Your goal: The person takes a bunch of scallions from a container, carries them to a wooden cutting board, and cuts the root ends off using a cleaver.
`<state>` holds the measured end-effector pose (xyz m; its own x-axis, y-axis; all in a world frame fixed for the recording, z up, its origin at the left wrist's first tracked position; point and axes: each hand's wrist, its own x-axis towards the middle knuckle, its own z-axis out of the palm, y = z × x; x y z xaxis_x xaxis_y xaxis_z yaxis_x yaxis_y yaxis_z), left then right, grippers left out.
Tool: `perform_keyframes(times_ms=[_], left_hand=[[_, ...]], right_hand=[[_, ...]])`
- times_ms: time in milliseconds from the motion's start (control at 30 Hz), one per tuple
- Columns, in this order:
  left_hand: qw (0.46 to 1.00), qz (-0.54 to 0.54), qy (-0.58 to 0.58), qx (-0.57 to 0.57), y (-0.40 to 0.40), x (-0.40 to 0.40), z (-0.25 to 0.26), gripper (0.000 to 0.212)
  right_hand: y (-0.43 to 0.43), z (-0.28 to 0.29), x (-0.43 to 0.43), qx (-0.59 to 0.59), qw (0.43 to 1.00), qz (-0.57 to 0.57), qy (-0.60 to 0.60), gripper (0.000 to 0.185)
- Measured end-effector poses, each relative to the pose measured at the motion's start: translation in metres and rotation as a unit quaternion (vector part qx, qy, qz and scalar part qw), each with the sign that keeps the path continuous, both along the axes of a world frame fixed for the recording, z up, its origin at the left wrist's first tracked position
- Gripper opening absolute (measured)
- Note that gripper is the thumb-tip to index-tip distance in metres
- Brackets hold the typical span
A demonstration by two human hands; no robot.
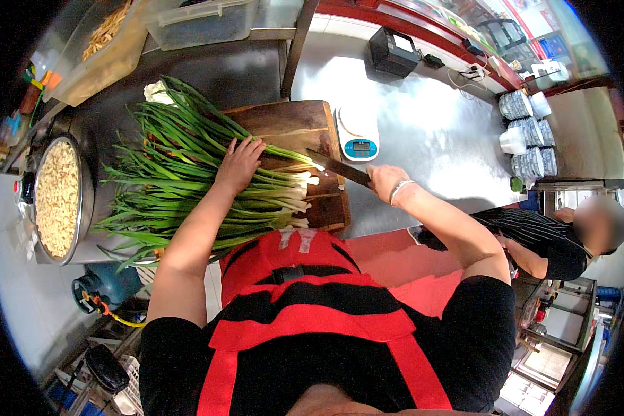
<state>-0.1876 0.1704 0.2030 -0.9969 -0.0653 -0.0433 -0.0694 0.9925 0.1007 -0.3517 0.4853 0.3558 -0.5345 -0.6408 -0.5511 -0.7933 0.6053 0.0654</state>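
Note:
A large bunch of green leafy stalks with white ends, garlic chives or scallions [187, 171], lies across a wooden cutting board [296, 117]. The white ends point right, the green leaves left over the board's edge. My left hand [240, 162] rests on top of the stalks, palm down, fingers slightly spread. In my right hand [387, 183] is the handle of a kitchen knife [343, 169]; its blade reaches left over the board, close to the white tips. A small pale piece lies near the blade. Just beyond the knife stands a white kitchen scale [360, 148] with a blue display panel.
A steel bowl of pale diced food [57, 200] stands at the left. Plastic tubs [119, 62] sit on a shelf above. A black box-shaped device [393, 52] is at the back, stacked wrapped bowls [528, 132] at the right. Another person [530, 234] is at right; a gas cylinder [112, 286] stands below.

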Motion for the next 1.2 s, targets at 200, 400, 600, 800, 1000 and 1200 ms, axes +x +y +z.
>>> perform_keyframes(times_ms=[200,400,600,800,1000,1200], left_hand=[[0.995,-0.039,-0.065,-0.061,-0.014,0.008,0.023,0.049],[0.985,-0.090,-0.136,-0.057,-0.028,0.049,0.058,0.069],[0.980,-0.056,-0.183,-0.053,-0.007,0.089,0.064,0.114],[0.982,-0.043,-0.176,-0.049,0.014,0.111,0.058,0.139],[0.977,-0.059,-0.002,-0.206,0.014,0.128,0.010,0.147],[0.989,-0.031,-0.123,-0.069,0.022,0.125,0.034,0.147]], right_hand=[[0.028,0.009,0.006,-0.004,1.000,-0.017,0.015,0.018],[0.017,-0.017,0.014,-0.109,0.982,-0.084,0.129,0.019],[-0.043,-0.098,0.034,-0.282,0.929,-0.037,0.238,0.033],[-0.068,-0.148,0.045,-0.352,0.914,-0.031,0.199,0.038],[-0.039,-0.150,0.075,-0.454,0.879,0.095,0.109,0.034],[0.035,-0.164,0.085,-0.421,0.898,0.070,0.111,0.048]])
